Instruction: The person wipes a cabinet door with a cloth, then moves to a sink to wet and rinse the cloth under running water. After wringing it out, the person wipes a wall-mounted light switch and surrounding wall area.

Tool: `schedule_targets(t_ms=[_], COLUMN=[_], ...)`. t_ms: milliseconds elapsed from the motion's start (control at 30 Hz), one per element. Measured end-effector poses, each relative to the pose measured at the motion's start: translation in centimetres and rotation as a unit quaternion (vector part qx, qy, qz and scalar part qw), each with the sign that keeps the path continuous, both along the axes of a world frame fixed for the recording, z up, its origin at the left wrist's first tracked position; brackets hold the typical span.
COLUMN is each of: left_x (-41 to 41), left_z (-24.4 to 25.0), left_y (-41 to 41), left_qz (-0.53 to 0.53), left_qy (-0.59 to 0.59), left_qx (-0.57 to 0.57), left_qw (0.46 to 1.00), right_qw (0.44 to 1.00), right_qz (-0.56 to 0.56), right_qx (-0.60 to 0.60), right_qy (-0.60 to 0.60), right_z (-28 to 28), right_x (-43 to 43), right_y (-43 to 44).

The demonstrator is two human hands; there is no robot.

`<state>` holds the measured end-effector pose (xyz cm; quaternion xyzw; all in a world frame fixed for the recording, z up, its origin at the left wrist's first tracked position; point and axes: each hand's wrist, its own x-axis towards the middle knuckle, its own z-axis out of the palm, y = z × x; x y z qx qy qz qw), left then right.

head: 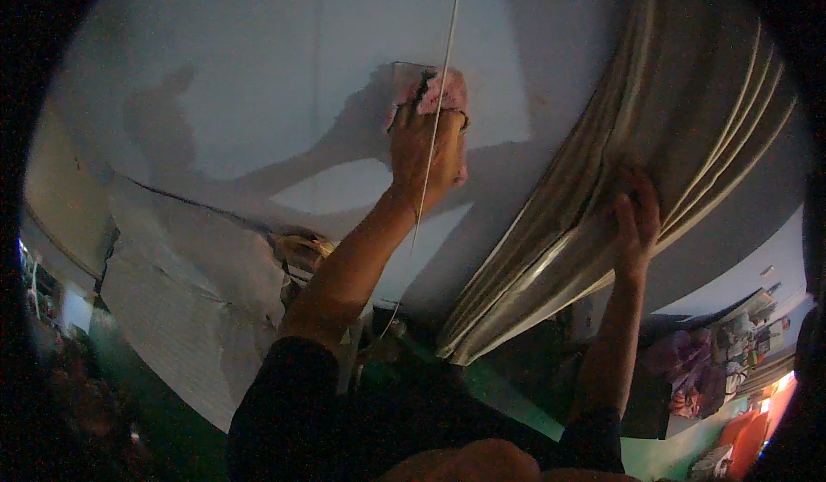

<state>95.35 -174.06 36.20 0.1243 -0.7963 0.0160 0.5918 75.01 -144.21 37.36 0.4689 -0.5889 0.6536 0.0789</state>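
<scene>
My left hand is raised to a pale wall and holds a crumpled pink cloth against it. The cloth has a dark edge or patch. A squarish flat plate or box shows partly behind the cloth; the rest of it is hidden. To the right, my right hand lies against a gathered brown striped curtain, fingers apart and fingertips in shadow. A thin pale cord hangs in front of my left hand and wrist.
A light, wrinkled cover or sheet spreads at the lower left. Behind my left forearm sits a brownish-yellow object, unclear. Purple cloth and assorted items lie at the far right, near an orange object. The curtain narrows towards its lower end.
</scene>
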Motion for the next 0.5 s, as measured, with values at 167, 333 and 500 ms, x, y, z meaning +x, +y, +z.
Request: schedule_targets(t_ms=[167,333,500], left_x=[-1.0,-1.2,0.2], left_z=[-3.0,-2.1,-2.8], left_y=[-1.5,-1.1,-0.4], left_qz=[-0.173,-0.068,-0.021], left_qy=[0.026,0.013,0.066], left_qx=[0.279,0.099,0.054], left_qw=[0.944,0.993,0.996], right_qw=[0.998,0.999,1.000], right_qz=[-0.047,-0.035,-0.019], right_qx=[0.003,0.023,0.008], right_qy=[0.042,0.012,0.012], right_z=[-0.3,0.6,0.4], right_x=[-1.0,0.2,0.0], right_y=[-0.8,-0.3,-0.9])
